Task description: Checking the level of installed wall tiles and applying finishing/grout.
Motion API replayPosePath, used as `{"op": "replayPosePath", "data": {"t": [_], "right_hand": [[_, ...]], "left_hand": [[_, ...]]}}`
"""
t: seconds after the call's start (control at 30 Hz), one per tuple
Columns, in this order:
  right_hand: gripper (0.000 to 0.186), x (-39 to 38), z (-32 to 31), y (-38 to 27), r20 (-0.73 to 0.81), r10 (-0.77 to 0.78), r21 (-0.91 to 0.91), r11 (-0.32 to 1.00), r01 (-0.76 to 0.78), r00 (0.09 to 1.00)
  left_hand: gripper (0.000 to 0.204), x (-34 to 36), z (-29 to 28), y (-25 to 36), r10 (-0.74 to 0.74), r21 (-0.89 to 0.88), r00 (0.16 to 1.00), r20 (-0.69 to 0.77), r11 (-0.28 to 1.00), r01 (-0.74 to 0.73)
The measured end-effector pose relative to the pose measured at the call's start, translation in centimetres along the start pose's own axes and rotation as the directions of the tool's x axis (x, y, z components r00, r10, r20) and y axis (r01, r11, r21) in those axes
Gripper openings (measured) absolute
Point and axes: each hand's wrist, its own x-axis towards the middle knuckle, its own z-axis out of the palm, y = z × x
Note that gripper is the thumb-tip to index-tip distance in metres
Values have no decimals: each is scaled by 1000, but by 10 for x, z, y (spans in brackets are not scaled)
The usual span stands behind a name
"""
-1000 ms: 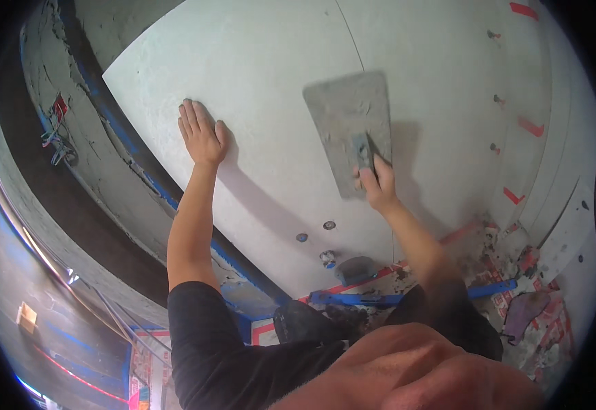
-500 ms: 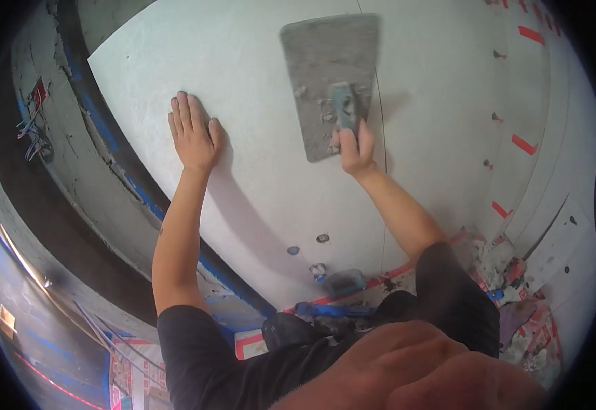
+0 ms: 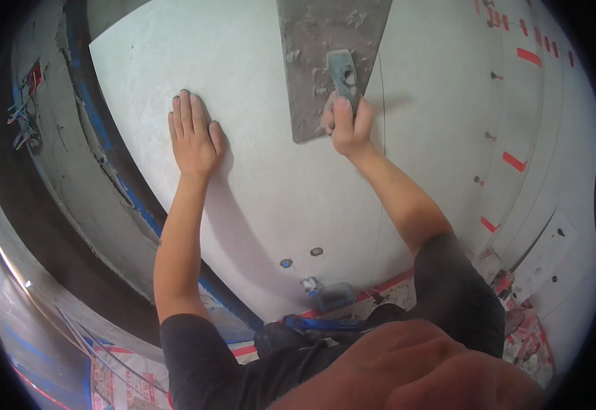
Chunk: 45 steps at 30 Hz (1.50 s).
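My right hand is wrapped round the handle of a large grey float. Dried mortar is caked on the float's back, and its top end runs out of view. The float is over a big white wall slab, beside a thin vertical seam; whether its face touches the slab is hidden. To the left, my left hand lies flat on the same slab, fingers stretched upward and thumb apart, holding nothing.
Two round pipe openings and a metal fitting stand low on the slab, near a grey-blue tool. Red clips or tape pieces and dark knobs line the right joint. Loose wires hang from the rough left wall.
The float and my right hand have moved up the slab, carrying the float's top out of view. My left hand stays in place.
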Motion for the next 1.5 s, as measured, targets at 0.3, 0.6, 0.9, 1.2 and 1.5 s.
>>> {"op": "replayPosePath", "data": {"t": [0.3,0.6,0.9,1.2,1.5], "right_hand": [[40,-22,2,28,-73,291,-260,918,-300,954],[49,-188,-27,48,-150,359,-552,743,-379,921],[57,-226,-47,70,-248,675,-614,446,-652,695],[54,-263,-65,37,-296,794,-757,144,-638,531],[50,-285,-86,59,-109,702,-870,275,-409,704]], "left_hand": [[68,-12,9,-13,68,-102,997,-33,992,-71],[59,-7,18,1,121,-77,985,-122,988,-131],[54,-161,28,1,75,26,996,-43,997,-74],[66,-252,11,17,134,79,991,17,988,-135],[65,-260,-7,16,53,200,974,219,975,-98]]}}
